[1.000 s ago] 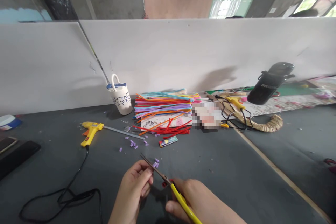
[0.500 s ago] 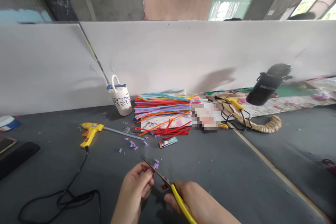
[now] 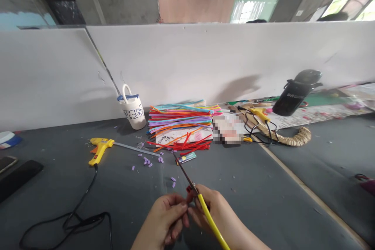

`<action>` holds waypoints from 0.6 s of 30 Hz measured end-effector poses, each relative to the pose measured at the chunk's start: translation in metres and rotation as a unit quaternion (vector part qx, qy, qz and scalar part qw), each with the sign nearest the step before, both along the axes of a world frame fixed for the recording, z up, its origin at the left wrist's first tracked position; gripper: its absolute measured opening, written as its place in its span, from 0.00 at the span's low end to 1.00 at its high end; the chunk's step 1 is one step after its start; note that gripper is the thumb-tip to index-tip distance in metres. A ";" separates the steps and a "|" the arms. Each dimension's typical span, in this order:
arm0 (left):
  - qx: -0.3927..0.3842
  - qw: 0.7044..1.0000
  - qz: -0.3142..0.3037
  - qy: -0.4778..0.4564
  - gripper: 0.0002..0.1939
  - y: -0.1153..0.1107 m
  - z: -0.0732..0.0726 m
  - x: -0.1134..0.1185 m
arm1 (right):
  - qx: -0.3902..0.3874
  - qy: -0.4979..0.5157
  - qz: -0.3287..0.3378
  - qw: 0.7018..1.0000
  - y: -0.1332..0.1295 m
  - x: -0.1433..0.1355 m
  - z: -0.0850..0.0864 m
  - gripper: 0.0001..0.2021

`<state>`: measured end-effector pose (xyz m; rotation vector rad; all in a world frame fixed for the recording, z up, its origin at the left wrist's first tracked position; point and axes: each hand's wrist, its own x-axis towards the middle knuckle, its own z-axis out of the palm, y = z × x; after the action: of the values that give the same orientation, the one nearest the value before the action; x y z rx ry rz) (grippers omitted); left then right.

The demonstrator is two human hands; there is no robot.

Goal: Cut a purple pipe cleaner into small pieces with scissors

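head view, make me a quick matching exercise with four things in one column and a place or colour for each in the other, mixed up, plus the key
Things
1. scissors
2. cup
3. bottle
4. small purple pieces

Places and colours
A. black, far to the right of the coloured strips
B. scattered loose on the dark tabletop
C. held in the right hand
D. white with dark lettering, left of the coloured strips

Right pairs: 1-C, 2-D, 3-A, 4-B
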<state>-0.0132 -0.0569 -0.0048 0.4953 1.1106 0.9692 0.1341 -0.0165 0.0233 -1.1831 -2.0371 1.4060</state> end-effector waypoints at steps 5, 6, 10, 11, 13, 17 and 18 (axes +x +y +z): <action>0.002 1.000 0.013 0.000 0.20 0.001 0.000 0.001 | 0.021 -0.004 -0.006 1.000 -0.001 0.001 0.001 0.04; 0.000 1.000 0.018 0.010 0.19 0.000 0.001 0.001 | 0.028 -0.011 -0.007 1.000 0.000 0.001 0.001 0.03; -0.006 0.999 0.022 0.040 0.14 -0.001 0.004 0.000 | 0.041 -0.038 -0.008 0.998 0.002 0.001 0.000 0.04; -0.006 0.999 0.019 0.042 0.14 -0.001 0.005 -0.001 | 0.040 -0.042 -0.008 0.998 0.002 0.001 0.000 0.04; -0.005 0.998 0.033 0.046 0.14 -0.001 0.006 -0.004 | 0.041 -0.048 -0.002 0.998 0.004 0.003 0.002 0.07; 0.024 0.990 0.124 0.062 0.12 0.000 0.013 -0.015 | 0.054 -0.110 0.044 0.991 0.007 0.011 0.008 0.14; 0.040 0.987 0.141 0.062 0.10 0.000 0.015 -0.017 | 0.053 -0.132 0.058 0.988 0.008 0.013 0.010 0.14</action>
<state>-0.0304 -0.0573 0.0106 0.4760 1.2801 1.2482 0.1472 -0.0088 0.0331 -1.2823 -2.3642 1.2281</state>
